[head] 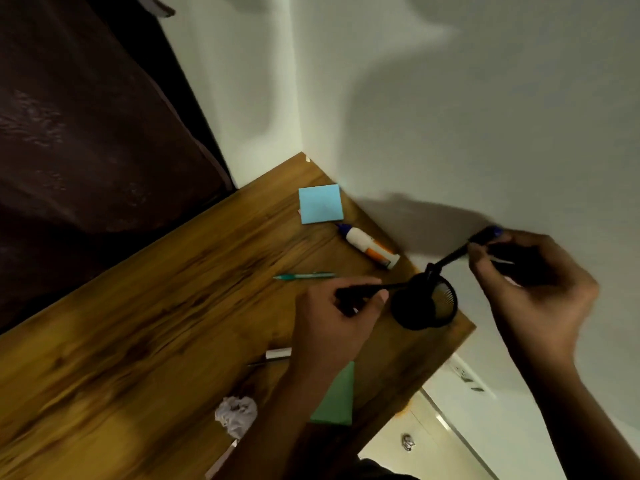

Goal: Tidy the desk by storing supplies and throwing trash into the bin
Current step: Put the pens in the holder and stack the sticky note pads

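Observation:
A black mesh pen cup [425,304] stands near the desk's right edge by the wall. My left hand [341,318] grips a black pen [363,291] whose tip points at the cup's rim. My right hand [526,289] holds another dark pen [450,259] with a blue cap, its lower end in the cup. A green pen [304,276], a glue bottle [369,244] and a blue sticky-note pad [321,204] lie on the wooden desk [138,323]. A crumpled paper ball [237,414] sits near the front.
A green pad [337,398] lies partly under my left forearm. A white marker-like stick [277,353] lies beside it. The white wall borders the desk at the right. A dark brown curtain [86,133] hangs at the left. A small crumpled scrap [408,441] lies on the floor.

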`<state>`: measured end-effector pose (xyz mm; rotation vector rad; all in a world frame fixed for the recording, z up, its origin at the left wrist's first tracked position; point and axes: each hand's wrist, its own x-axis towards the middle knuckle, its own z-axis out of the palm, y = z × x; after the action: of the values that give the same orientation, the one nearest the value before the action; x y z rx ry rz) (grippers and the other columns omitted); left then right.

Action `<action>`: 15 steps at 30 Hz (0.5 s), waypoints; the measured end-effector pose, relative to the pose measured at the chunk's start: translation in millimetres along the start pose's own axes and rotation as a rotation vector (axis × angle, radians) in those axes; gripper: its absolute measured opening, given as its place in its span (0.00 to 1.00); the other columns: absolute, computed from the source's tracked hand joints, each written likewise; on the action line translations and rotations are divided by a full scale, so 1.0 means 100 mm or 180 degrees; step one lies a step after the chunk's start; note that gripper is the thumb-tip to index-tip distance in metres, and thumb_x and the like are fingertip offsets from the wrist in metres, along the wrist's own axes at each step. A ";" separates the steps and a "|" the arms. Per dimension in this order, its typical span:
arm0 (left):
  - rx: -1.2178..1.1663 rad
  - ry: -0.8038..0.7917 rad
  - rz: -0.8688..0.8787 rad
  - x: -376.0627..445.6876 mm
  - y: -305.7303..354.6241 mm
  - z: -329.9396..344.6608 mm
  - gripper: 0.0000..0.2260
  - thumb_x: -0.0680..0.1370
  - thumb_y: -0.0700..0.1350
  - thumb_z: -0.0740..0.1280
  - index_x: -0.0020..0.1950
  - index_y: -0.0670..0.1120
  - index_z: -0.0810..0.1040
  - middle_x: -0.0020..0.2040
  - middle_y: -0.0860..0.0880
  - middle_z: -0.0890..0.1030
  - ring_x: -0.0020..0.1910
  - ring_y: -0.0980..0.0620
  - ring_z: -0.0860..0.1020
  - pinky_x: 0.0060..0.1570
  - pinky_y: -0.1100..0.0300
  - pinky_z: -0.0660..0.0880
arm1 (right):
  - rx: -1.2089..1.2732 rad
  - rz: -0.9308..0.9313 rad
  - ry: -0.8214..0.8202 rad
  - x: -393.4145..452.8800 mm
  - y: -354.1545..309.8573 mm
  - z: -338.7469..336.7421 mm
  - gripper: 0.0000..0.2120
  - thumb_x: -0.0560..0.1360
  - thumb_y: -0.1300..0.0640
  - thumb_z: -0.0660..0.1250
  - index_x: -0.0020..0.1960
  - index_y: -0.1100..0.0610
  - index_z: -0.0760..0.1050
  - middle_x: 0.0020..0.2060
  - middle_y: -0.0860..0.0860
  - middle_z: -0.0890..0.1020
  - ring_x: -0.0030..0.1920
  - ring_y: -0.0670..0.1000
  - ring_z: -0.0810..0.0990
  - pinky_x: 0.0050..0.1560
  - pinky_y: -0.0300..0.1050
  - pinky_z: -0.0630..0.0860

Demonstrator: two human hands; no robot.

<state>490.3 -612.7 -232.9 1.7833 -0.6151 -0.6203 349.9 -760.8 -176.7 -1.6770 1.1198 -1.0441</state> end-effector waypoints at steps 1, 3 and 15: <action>0.0081 -0.0047 0.0003 -0.02 0.02 0.09 0.08 0.74 0.47 0.78 0.53 0.50 0.87 0.44 0.56 0.87 0.43 0.58 0.86 0.47 0.57 0.84 | 0.0009 0.0022 0.0088 -0.06 0.05 -0.11 0.09 0.73 0.61 0.77 0.51 0.56 0.82 0.46 0.51 0.86 0.47 0.47 0.87 0.49 0.40 0.82; 0.0284 -0.0128 0.0014 -0.03 0.01 0.27 0.08 0.74 0.47 0.78 0.53 0.51 0.87 0.45 0.57 0.87 0.44 0.60 0.85 0.48 0.59 0.84 | 0.0049 0.0095 0.0185 -0.17 0.18 -0.26 0.09 0.73 0.62 0.76 0.52 0.57 0.81 0.47 0.52 0.86 0.48 0.49 0.87 0.49 0.42 0.82; 0.1546 -0.0398 -0.0008 0.09 0.08 0.83 0.09 0.73 0.49 0.78 0.51 0.49 0.86 0.46 0.53 0.87 0.43 0.59 0.81 0.38 0.72 0.71 | -0.0727 0.0085 -0.0362 -0.34 0.78 -0.30 0.06 0.73 0.56 0.75 0.49 0.49 0.81 0.46 0.41 0.84 0.38 0.43 0.82 0.32 0.44 0.79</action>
<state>439.9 -677.7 -247.9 2.2055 -0.9070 -0.6226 293.8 -753.1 -247.0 -1.8698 1.2193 -0.8172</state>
